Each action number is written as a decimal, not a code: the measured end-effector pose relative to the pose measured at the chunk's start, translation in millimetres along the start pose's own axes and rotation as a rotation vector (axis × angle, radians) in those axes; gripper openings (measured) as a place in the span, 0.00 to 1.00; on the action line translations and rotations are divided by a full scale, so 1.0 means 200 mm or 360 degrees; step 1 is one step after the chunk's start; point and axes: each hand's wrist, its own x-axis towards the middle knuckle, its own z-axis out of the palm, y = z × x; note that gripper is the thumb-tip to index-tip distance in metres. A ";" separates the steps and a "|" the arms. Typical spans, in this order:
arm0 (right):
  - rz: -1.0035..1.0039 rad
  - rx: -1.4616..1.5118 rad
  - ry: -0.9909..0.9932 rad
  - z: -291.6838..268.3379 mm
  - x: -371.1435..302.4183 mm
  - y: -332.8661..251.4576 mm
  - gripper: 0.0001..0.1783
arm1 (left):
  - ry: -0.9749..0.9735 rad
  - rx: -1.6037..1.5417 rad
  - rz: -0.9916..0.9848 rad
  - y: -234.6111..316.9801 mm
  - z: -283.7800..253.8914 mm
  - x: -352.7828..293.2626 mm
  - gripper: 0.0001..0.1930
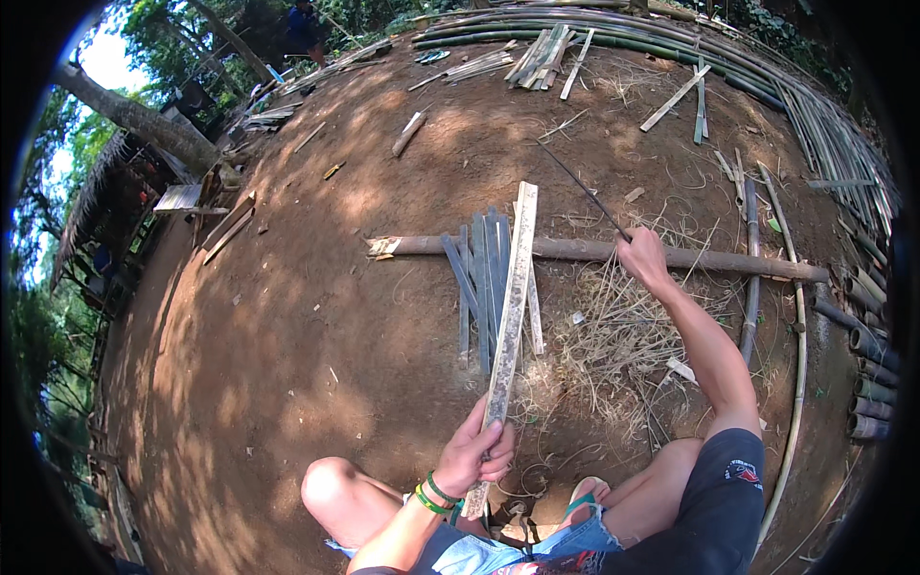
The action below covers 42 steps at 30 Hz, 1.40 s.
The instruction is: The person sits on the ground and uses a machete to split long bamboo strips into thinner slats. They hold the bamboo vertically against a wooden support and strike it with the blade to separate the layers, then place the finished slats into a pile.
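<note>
A long, flat bamboo strip (517, 278) with a pale, dark-speckled face slants up from my lap. Near its lower end, my left hand (477, 446) is wrapped round it. My right hand (643, 257), off to the right, grips a long thin dark blade, probably a machete (586, 190), whose tip points up and left, apart from the strip. The machete's handle is hidden in my fist. Beneath the held strip, several dark bamboo slats (479, 278) lean across a brown log (594, 249) on the ground.
Pale shavings (623, 335) are heaped right of the slats. A thin pole (795, 335) and cut bamboo tubes (870, 369) lie at the right. Long bamboo poles (594, 24) are stacked at the far side, with split pieces (542, 57) before them. A person (305, 29) stands far off.
</note>
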 end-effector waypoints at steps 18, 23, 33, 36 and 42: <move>-0.0779 0.0073 -0.0689 -0.01 -0.49 -0.67 0.10 | 0.0886 0.2015 0.0800 -0.07 0.02 0.13 0.34; -0.0543 -0.0074 -0.0643 0.01 -0.26 -0.54 0.11 | 0.0751 0.1912 0.0649 -0.12 0.05 0.08 0.33; 0.0281 0.0222 -0.0091 -0.08 -0.04 -0.10 0.22 | 0.0352 0.0528 0.0156 -0.10 0.06 0.00 0.30; 0.0071 0.0306 -0.0397 -0.13 -0.20 -0.36 0.18 | 0.0350 0.0371 0.0164 -0.05 0.03 0.06 0.30; -0.0621 0.0213 -0.1066 -0.10 -0.62 -0.77 0.10 | 0.0511 0.0447 0.0222 0.01 0.03 0.13 0.30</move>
